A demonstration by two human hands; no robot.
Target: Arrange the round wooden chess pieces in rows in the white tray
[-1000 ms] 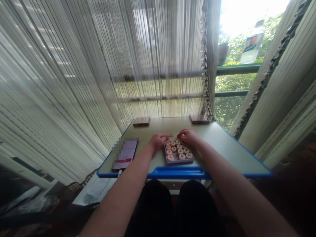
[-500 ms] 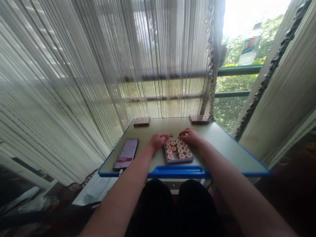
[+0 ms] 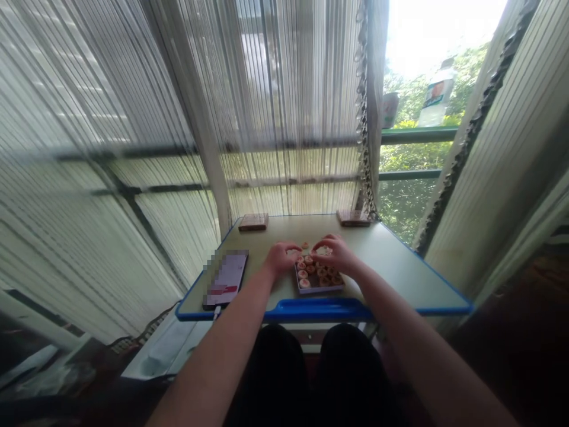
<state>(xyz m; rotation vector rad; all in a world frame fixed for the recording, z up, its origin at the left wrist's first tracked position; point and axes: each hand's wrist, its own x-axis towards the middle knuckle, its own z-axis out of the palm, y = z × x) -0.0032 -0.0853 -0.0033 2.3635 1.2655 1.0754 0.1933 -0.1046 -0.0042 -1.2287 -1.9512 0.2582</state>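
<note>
A shallow pale box holds several round wooden Chinese chess pieces with characters on their tops. At its far left corner is my left hand, fingers curled in and tips close together; what they grip, if anything, is hidden. Over the far side of the box, my right hand arches with thumb and fingertips pinched at the pieces. Whatever is in that pinch is too small to make out. One loose piece lies on the table just beyond the box, between the two hands.
The pale table has a blue rim and a blue front ledge. On the left lies a phone with a cable. Two flat brown boxes, one at the back left and one at the back right, stand near the curtain.
My right hand has moved left and nearer, from beyond the box's far right corner to over its pieces. My left hand stays by the far left corner. The view has shifted slightly.
</note>
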